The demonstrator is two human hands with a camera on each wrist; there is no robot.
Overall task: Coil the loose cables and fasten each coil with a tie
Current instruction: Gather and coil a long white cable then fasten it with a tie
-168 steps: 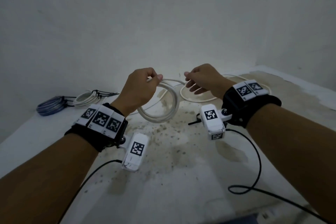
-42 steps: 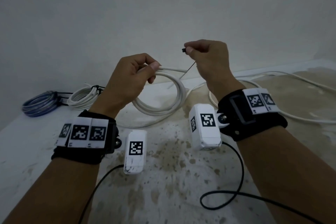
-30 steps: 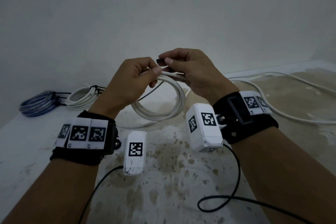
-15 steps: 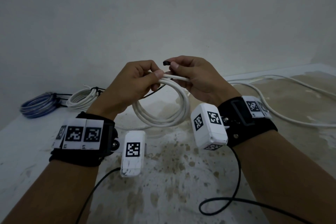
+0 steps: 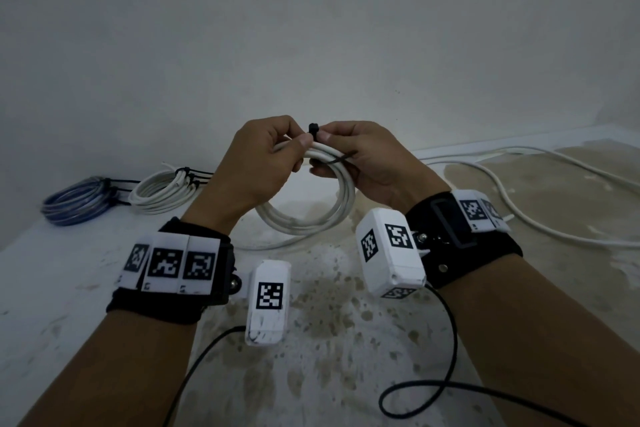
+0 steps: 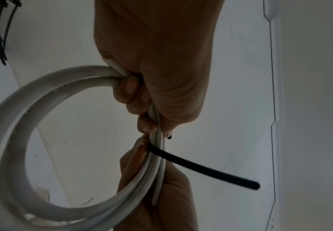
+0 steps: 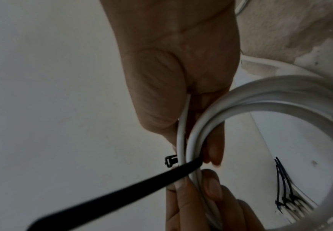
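Note:
I hold a white cable coil (image 5: pixel 304 215) up over the table with both hands. My left hand (image 5: pixel 301 149) grips the top of the coil's bundled turns (image 6: pixel 13 148). Touching it, my right hand (image 5: pixel 325 152) pinches a black cable tie against the same spot. The tie's head (image 5: pixel 314 130) sticks up between the two thumbs. Its strap (image 5: pixel 341 159) passes under the bundle. In the left wrist view the strap's free tail (image 6: pixel 201 168) juts out to the right. The right wrist view shows the tie's head (image 7: pixel 170 161) beside the cable and the tail (image 7: pixel 112 195) pointing down-left.
A blue coil (image 5: pixel 74 199) and a tied white coil (image 5: pixel 162 189) with black tie tails lie at the back left by the wall. A loose white cable (image 5: pixel 519 215) snakes over the stained table on the right. A black camera cord (image 5: pixel 446 374) loops near the front.
My right hand stopped winding, brought a black tie from above down to the coil and passed its strap under the bundle. Both hands have closed together at the coil's top.

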